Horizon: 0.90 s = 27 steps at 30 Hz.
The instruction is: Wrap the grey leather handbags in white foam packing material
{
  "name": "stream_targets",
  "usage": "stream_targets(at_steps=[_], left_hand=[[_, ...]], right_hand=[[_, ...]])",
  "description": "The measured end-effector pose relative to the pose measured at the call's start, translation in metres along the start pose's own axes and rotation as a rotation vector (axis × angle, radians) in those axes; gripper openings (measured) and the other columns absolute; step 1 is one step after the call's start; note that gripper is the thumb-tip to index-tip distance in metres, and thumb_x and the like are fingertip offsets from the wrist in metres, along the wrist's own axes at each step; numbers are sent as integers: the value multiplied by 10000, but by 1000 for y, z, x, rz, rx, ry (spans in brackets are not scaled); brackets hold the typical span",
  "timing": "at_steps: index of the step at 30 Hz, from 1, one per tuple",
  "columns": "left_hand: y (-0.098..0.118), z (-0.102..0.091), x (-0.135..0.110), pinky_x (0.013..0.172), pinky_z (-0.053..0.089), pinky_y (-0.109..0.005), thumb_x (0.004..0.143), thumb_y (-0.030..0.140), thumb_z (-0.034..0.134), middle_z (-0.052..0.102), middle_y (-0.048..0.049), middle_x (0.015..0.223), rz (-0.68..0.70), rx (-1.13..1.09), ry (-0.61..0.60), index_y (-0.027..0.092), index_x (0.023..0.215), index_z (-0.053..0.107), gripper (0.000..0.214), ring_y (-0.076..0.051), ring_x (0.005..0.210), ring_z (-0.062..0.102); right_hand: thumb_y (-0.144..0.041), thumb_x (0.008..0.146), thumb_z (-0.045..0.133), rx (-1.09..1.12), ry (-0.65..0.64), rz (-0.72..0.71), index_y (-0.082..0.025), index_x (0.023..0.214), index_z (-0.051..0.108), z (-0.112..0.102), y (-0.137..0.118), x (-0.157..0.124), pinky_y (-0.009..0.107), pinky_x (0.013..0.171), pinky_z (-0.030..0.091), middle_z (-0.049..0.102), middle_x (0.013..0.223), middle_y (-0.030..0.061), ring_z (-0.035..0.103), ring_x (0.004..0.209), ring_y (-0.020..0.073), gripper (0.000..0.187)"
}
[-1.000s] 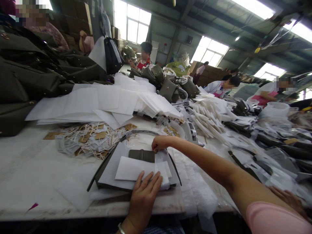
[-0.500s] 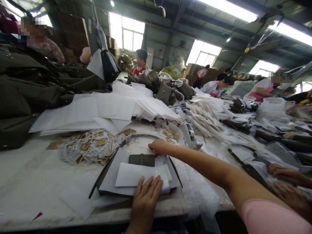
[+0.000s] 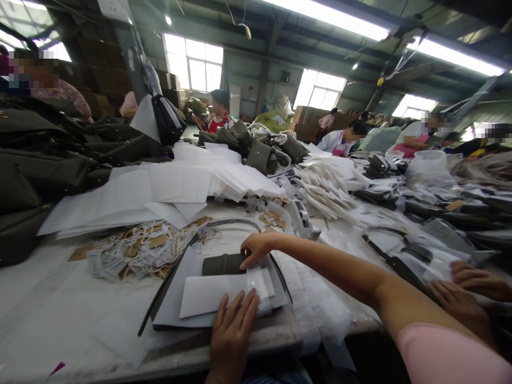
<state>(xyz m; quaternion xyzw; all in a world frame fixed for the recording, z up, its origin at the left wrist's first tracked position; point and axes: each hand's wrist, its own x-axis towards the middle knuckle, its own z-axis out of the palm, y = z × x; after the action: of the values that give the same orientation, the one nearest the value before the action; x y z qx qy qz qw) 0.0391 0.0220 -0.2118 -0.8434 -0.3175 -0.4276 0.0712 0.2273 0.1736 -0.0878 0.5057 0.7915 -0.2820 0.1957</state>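
Note:
A flat grey bag (image 3: 182,290) lies at the table's near edge, with a white paper sheet (image 3: 208,301) and a clear plastic wrap (image 3: 260,280) on top of it. My left hand (image 3: 232,333) lies flat on the paper's near edge, fingers stretched out. My right hand (image 3: 256,248) reaches across, its fingers curled on the right end of a dark olive flap (image 3: 222,265) at the bag's top. A thin dark strap (image 3: 224,224) arcs behind the bag.
Brown tags with white strings (image 3: 140,248) are heaped to the left. Stacks of white paper (image 3: 160,189) and dark olive bags (image 3: 44,160) lie behind. White foam strips (image 3: 328,192) lie at the right. Another person's hands (image 3: 468,290) rest at the far right. Several people work further back.
My right hand has moved down from the bag's far edge onto the olive flap. The view has tilted upward and the neighbour's hands have come further in at right. My left hand has stayed put.

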Motion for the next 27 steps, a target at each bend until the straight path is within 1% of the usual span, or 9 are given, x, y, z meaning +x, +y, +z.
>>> stream_targets(at_steps=[7,10,13,15,18,19,21,24,27], left_hand=[[5,0,-5,1216,219,-390,1019,158,417,653,27,1303,1,2,16,206,1270,641,341,-198,1176,605],[7,0,-6,1211,225,-395,1016,156,424,660,24,1294,-8,-1,26,203,1270,638,336,-203,1171,606],[6,1,-5,1198,241,-403,1014,148,417,658,14,1298,-4,1,13,203,1279,628,343,-208,1179,602],[4,3,-3,1185,255,-410,1017,156,407,657,6,1301,-8,5,-1,203,1295,615,350,-212,1183,600],[1,5,1,1152,294,-421,1016,171,415,663,-8,1295,-17,13,-33,208,1316,597,353,-220,1173,605],[1,5,3,1139,308,-425,1011,167,423,662,-8,1297,-23,14,-49,211,1316,595,353,-224,1172,605],[-1,6,5,1120,327,-439,1000,154,438,652,-6,1313,-41,13,-94,215,1317,588,356,-232,1178,601],[-2,7,6,1115,332,-456,992,150,453,649,-10,1318,-55,11,-140,217,1323,577,360,-238,1179,601],[-3,7,6,1123,332,-450,992,163,454,657,-35,1305,-47,13,-149,201,1322,575,354,-235,1182,603]], right_hand=[[-749,673,726,0,91,20,-196,1166,695,4,-5,-9,281,688,453,728,1004,76,665,898,259,742],[-709,577,814,40,20,50,-189,1072,733,5,-8,-2,297,709,485,731,927,63,675,866,263,722],[-660,577,842,103,-57,42,-188,896,766,4,-10,8,281,684,512,733,808,27,694,770,233,575],[-639,627,833,109,5,31,-185,928,770,3,-11,8,289,701,527,746,843,40,705,797,244,548],[-528,818,749,93,241,43,-170,1229,679,11,-12,-7,363,867,515,726,1102,117,677,1020,297,550],[-471,885,698,88,326,51,-171,1314,620,18,-13,-18,393,947,482,687,1206,138,639,1115,304,529],[-378,967,609,82,502,28,-178,1365,569,42,-17,-42,417,1064,401,621,1326,141,569,1230,285,447],[-350,972,607,43,769,-115,-167,1313,602,99,-26,-76,408,1134,347,633,1314,115,566,1229,244,387],[-384,890,710,-65,894,-159,-106,1425,489,157,-34,-87,479,1182,303,543,1423,154,454,1352,299,643]])
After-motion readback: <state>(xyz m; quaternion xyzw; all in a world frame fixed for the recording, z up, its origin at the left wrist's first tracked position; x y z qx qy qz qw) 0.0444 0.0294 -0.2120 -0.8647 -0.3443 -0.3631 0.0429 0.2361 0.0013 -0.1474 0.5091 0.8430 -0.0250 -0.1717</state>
